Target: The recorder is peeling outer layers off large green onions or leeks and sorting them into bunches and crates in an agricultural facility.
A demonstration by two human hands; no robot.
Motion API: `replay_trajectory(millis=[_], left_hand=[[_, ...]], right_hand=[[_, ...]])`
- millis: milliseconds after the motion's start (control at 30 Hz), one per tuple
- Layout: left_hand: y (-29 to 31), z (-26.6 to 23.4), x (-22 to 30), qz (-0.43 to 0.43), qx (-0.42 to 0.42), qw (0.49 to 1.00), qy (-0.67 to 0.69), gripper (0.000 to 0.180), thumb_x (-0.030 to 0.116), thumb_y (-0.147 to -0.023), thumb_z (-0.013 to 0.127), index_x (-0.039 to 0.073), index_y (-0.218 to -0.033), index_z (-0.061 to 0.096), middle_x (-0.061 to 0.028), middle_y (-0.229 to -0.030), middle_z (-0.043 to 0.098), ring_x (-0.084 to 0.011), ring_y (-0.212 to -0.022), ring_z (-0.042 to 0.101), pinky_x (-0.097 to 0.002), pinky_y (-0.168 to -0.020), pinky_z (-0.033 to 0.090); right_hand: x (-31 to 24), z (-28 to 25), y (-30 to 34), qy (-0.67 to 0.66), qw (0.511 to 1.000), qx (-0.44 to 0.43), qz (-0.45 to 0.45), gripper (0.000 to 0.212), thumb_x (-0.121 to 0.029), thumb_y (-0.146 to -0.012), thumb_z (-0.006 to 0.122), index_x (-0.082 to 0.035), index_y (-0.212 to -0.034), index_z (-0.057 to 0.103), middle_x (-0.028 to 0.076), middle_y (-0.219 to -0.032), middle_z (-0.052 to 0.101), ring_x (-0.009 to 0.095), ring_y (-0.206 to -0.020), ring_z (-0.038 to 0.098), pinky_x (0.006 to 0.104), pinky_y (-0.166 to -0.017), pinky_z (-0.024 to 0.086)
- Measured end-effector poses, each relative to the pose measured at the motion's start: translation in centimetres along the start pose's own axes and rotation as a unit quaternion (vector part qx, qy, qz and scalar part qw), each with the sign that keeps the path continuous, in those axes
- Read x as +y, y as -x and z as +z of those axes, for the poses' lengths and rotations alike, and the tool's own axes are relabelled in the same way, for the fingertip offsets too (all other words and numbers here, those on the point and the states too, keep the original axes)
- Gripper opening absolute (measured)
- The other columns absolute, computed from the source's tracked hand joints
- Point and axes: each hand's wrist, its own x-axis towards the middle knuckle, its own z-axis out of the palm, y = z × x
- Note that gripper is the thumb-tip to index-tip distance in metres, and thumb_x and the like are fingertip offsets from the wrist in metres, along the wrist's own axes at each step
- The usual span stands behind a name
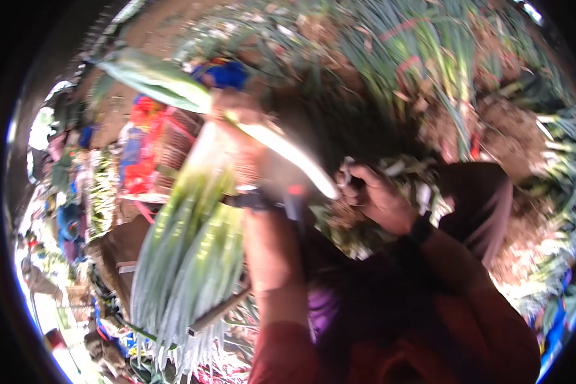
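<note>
My left hand (233,109), blurred by motion, is closed around a leek (291,153). The leek's green leaves stretch to the upper left, and its white shank slants down toward my right hand (381,198). That hand's fingers are curled around something small with a pale, shiny end beside the thumb; I cannot make out what it is. The tip of the white shank is close to those fingers; whether they touch is unclear. Left of my left forearm lies a pile of trimmed leeks (189,256), their leaves hanging toward the lower left.
Leek bundles (445,70) with red ties stand at the upper right, beside soil-caked roots (512,137). A woven basket (178,144) and red plastic (146,173) are at the left. A wooden stick (221,312) crosses below the pile. My knee (477,198) is at the right.
</note>
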Motion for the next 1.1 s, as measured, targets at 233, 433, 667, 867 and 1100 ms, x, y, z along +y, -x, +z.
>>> replay_trajectory(millis=[233, 433, 667, 867, 1100], left_hand=[[-1.3, -1.0, 3.4, -0.002, -0.108, 0.99, 0.089, 0.019, 0.009, -0.089, 0.055, 0.005, -0.107, 0.055, 0.0021, -0.064, 0.04, -0.0071, -0.047, 0.035, -0.0199, -0.038, 0.035], [-0.4, 0.6, 2.4, 0.022, -0.07, 0.997, 0.03, 0.02, 0.007, -0.088, 0.054, 0.006, -0.108, 0.052, 0.002, -0.064, 0.039, -0.0073, -0.048, 0.035, -0.0201, -0.04, 0.035], [-0.5, 0.1, 1.9, 0.01, -0.065, 0.998, 0.011, 0.018, 0.005, -0.089, 0.052, 0.008, -0.107, 0.05, 0.003, -0.061, 0.036, -0.0069, -0.048, 0.032, -0.0198, -0.041, 0.032], [-0.8, 0.0, 1.6, 0.012, -0.048, 0.999, -0.021, 0.017, 0.006, -0.089, 0.052, 0.009, -0.105, 0.049, 0.0031, -0.061, 0.037, -0.0069, -0.049, 0.034, -0.0206, -0.041, 0.032], [-1.0, -0.2, 0.7, 0.009, -0.03, 0.999, -0.038, 0.017, 0.005, -0.085, 0.055, 0.008, -0.101, 0.049, 0.002, -0.061, 0.042, -0.0083, -0.048, 0.037, -0.0218, -0.041, 0.034]], right_hand=[[-2.6, -5.8, 2.7, 0.753, 0.646, -0.035, -0.12, 0.02, -0.021, -0.089, 0.063, -0.002, -0.098, 0.062, 0.004, -0.077, 0.06, 0.008, -0.066, 0.058, 0.0244, -0.059, 0.047], [-2.3, 0.0, -0.4, 0.634, 0.708, -0.05, -0.306, 0.034, -0.008, -0.08, 0.072, -0.004, -0.108, 0.054, 0.004, -0.091, 0.059, 0.008, -0.072, 0.056, 0.0244, -0.064, 0.048], [0.9, -0.6, -2.4, 0.574, 0.764, -0.039, -0.291, 0.035, -0.007, -0.076, 0.075, -0.003, -0.098, 0.049, 0.004, -0.087, 0.052, 0.011, -0.082, 0.05, 0.0286, -0.074, 0.046], [1.0, -0.9, -2.4, 0.583, 0.751, -0.017, -0.31, 0.031, -0.007, -0.075, 0.074, -0.002, -0.093, 0.049, 0.007, -0.084, 0.051, 0.014, -0.077, 0.05, 0.0304, -0.072, 0.045], [1.3, -2.0, -2.4, 0.615, 0.714, -0.032, -0.334, 0.025, -0.007, -0.075, 0.07, -0.003, -0.091, 0.052, 0.009, -0.078, 0.05, 0.022, -0.071, 0.054, 0.0343, -0.068, 0.046]])
